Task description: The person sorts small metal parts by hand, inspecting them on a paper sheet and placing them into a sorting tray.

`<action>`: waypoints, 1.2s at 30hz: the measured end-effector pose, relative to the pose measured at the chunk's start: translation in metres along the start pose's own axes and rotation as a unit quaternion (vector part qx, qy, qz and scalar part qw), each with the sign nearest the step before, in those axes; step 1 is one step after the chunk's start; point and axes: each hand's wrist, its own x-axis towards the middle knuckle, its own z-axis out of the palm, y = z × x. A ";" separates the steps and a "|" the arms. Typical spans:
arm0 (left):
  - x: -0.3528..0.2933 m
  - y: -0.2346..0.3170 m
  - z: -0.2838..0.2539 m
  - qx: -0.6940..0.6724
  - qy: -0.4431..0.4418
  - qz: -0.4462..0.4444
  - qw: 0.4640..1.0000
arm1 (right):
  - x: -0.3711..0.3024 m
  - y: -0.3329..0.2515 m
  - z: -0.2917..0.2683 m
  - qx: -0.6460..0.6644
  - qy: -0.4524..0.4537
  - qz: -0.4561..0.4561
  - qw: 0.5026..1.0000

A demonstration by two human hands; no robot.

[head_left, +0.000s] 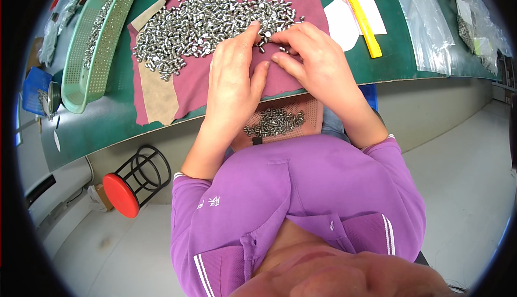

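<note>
A broad heap of small shiny metal parts [199, 25], short and cylindrical, lies spread over a maroon cloth [204, 84] on the green tabletop. My left hand [234, 68] rests at the heap's near edge, fingers stretched forward and thumb held apart. Facing it from the right, my right hand [318, 54] has its fingers curved, with a gap between thumb and forefinger. A few loose parts [264, 42] lie between the two hands, close to the fingertips. I see nothing gripped in either hand, though the right hand's far fingers are partly hidden.
A pink basket [315, 115] with more metal parts sits below the table edge, before my body. A long green basket [75, 89] stands at left. Right of the cloth lie a yellow utility knife [366, 25], white paper [377, 14] and clear plastic bags [423, 22]. A red stool [121, 194] stands on the floor.
</note>
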 end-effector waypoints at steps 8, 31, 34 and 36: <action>-0.008 0.000 -0.009 -0.102 -0.048 -0.057 0.992 | 0.000 0.006 -0.001 0.059 -0.030 -0.039 0.997; -0.010 -0.001 -0.010 -0.049 0.010 -0.014 0.999 | -0.003 0.002 -0.001 0.036 0.008 -0.049 0.998; -0.015 -0.004 -0.014 -0.010 0.024 -0.010 1.000 | -0.003 0.002 -0.001 0.038 0.011 -0.042 0.998; -0.018 -0.006 -0.016 0.018 0.025 -0.016 0.999 | -0.003 0.003 -0.003 0.036 -0.003 -0.047 0.998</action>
